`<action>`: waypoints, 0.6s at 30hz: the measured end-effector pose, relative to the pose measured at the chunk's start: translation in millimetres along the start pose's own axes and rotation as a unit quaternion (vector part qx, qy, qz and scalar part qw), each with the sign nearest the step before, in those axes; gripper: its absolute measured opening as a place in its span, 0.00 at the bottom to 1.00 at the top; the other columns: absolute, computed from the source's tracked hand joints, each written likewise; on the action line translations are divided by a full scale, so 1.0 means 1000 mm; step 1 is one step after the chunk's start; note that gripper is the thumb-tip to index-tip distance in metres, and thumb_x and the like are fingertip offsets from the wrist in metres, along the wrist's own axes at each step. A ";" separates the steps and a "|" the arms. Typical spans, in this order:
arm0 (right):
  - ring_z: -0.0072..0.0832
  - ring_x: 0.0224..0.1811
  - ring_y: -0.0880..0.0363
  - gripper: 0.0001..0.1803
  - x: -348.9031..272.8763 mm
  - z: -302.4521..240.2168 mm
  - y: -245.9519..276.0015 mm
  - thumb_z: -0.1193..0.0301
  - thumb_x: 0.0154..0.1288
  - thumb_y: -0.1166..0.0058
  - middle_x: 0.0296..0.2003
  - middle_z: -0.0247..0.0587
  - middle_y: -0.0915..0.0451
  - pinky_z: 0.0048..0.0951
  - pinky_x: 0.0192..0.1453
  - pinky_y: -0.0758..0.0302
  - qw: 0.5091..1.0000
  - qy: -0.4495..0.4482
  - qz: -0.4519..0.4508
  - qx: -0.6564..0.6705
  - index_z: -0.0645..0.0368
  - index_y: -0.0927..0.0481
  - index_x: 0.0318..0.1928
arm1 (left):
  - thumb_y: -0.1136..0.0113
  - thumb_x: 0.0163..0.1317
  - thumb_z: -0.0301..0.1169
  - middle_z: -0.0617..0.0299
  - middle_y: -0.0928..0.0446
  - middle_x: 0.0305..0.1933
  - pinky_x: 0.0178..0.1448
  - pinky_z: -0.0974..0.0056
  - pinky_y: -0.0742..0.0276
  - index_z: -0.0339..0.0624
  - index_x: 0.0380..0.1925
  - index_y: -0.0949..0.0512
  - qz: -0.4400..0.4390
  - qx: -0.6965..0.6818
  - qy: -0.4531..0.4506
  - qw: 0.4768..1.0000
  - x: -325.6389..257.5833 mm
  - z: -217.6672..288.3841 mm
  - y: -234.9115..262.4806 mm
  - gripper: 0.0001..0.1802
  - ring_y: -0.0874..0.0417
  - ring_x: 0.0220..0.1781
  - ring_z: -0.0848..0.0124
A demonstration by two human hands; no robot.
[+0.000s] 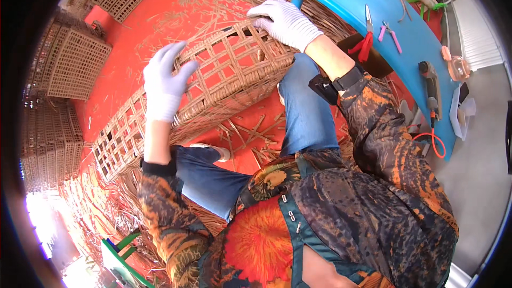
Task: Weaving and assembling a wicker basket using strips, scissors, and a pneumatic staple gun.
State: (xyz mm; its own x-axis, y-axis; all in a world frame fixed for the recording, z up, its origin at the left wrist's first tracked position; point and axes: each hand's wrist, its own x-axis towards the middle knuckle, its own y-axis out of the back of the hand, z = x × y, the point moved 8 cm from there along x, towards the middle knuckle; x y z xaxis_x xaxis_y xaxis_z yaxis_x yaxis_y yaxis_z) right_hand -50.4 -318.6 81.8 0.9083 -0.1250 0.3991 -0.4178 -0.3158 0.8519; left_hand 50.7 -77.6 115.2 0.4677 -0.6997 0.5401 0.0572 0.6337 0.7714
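Observation:
A long brown woven basket (224,69) with an open lattice lies across my lap and knees, tilted from lower left to upper right. My left hand (166,86), in a white glove, is above its middle with thumb and fingers spread, holding nothing. At the basket's far right corner, my right hand (285,23), in a striped white glove, has its fingers bent over the rim. Its fingertips are partly hidden behind the edge.
To the right stands a blue table (405,58) with red-handled pliers (365,40), pink-handled cutters (390,37) and a corded power tool (430,93). Stacked woven baskets (77,64) stand at left. Loose strips (250,133) litter the red floor. A green stool (125,264) is at lower left.

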 end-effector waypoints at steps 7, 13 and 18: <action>0.37 0.48 0.16 0.10 0.000 0.011 0.007 0.67 0.65 0.36 0.42 0.42 0.14 0.36 0.55 0.21 0.993 -0.073 0.020 0.088 0.54 0.12 0.45 | 0.30 0.60 0.38 0.53 0.17 0.46 0.54 0.58 0.19 0.44 0.51 0.16 -0.063 -0.037 0.091 0.993 0.018 0.015 -0.060 0.20 0.13 0.47 0.58; 0.35 0.47 0.15 0.10 0.004 0.015 0.001 0.65 0.65 0.35 0.42 0.40 0.13 0.34 0.54 0.21 0.984 -0.130 -0.027 0.122 0.53 0.11 0.43 | 0.33 0.62 0.42 0.54 0.17 0.40 0.49 0.54 0.19 0.48 0.43 0.14 -0.040 0.013 0.120 0.992 0.019 0.012 -0.066 0.15 0.14 0.42 0.54; 0.41 0.54 0.19 0.20 0.009 -0.047 -0.004 0.53 0.66 0.38 0.49 0.41 0.15 0.41 0.62 0.26 0.998 0.059 0.007 0.008 0.51 0.14 0.51 | 0.36 0.65 0.40 0.53 0.17 0.41 0.49 0.54 0.19 0.48 0.41 0.13 -0.039 -0.005 0.117 0.992 0.022 0.010 -0.059 0.11 0.14 0.42 0.54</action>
State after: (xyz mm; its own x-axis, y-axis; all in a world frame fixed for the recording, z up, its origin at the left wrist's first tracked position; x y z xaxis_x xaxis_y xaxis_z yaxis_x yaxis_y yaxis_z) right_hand -41.3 -274.3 97.9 0.8934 -0.0174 0.4489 -0.4290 -0.3300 0.8409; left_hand 48.7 -133.4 84.6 0.6534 -0.6517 0.3850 0.1092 0.5845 0.8040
